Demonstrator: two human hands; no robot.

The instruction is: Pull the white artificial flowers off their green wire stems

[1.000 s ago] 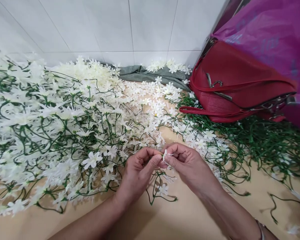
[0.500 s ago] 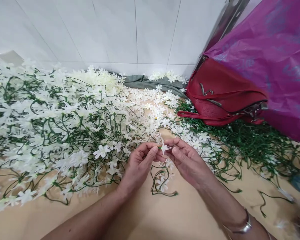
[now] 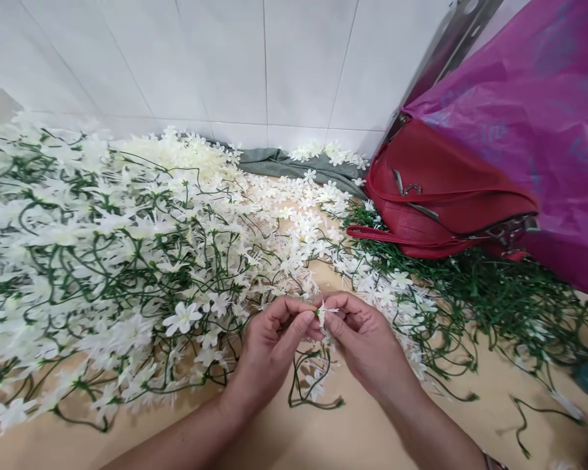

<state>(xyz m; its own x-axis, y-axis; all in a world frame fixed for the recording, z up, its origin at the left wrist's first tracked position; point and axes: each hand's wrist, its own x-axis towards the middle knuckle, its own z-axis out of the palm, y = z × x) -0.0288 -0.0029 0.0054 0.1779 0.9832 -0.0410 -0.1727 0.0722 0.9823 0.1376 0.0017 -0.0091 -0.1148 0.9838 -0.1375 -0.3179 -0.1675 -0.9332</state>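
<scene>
Between my two hands is a small white artificial flower [image 3: 322, 314] with a green base. My left hand [image 3: 279, 339] pinches it at the green base, thumb against forefinger. On the other side, my right hand [image 3: 365, 336] is closed with thumb and fingertips at the white petals. Below the hands, a green stem [image 3: 318, 406] hangs or lies in a loop, with another white flower [image 3: 314, 384] beside it; whether the stem joins the held flower I cannot tell.
A big heap of white flowers on green stems [image 3: 127, 261] fills the left. Loose white petals [image 3: 298, 209] lie ahead, by a grey cloth [image 3: 279, 163] along the tiled wall [image 3: 308, 59]. To the right are bare green stems [image 3: 490, 294], a red handbag [image 3: 421, 189] and a purple plastic bag [image 3: 529, 104].
My right fingertips have come up against the held flower's petals. Both hands appear slightly lower in the view, which has shifted a little.
</scene>
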